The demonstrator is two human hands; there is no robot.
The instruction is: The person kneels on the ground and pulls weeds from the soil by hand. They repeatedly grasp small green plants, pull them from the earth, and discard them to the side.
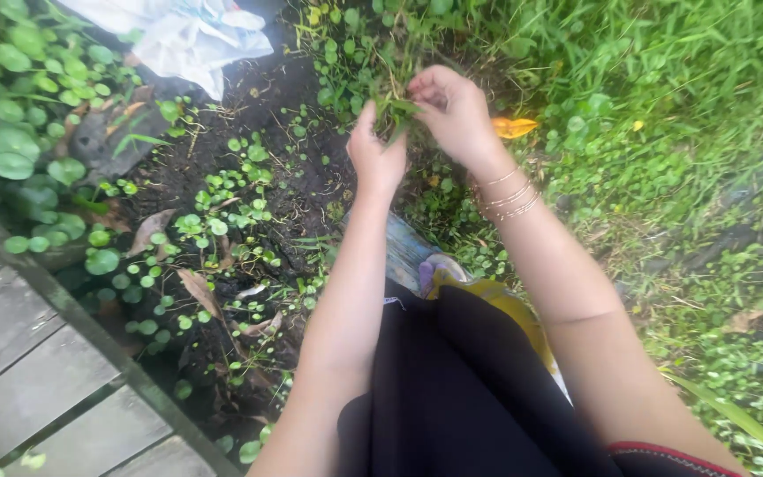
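From the head camera, both hands meet over a small bunch of green stems and leaves point(396, 110). The left hand point(374, 152) is clenched around the lower part of the bunch, thumb side up, so the stems stand gathered in the fist and their tops poke out just above its fingers. The right hand point(452, 108) curls in from the other side, its fingertips point(423, 88) pinched on the leafy top of the same bunch, touching the greens just above the left fist; that grip seems meant to steady or sort the tops while the fist keeps the stems together. Thin bangles point(507, 196) sit on the right wrist.

Beyond the fingers lies dark bare soil point(267, 106) dotted with round-leaved pennywort point(214, 216); grass point(691, 79) spreads on the right hand's side. A crumpled white plastic bag point(183, 35) lies well apart, past the left hand, and weathered planks point(37, 371) run at the near left.

How many stems are held is hidden inside the fist. The stem ends cannot be seen, and the bunch blurs into the plants behind it.
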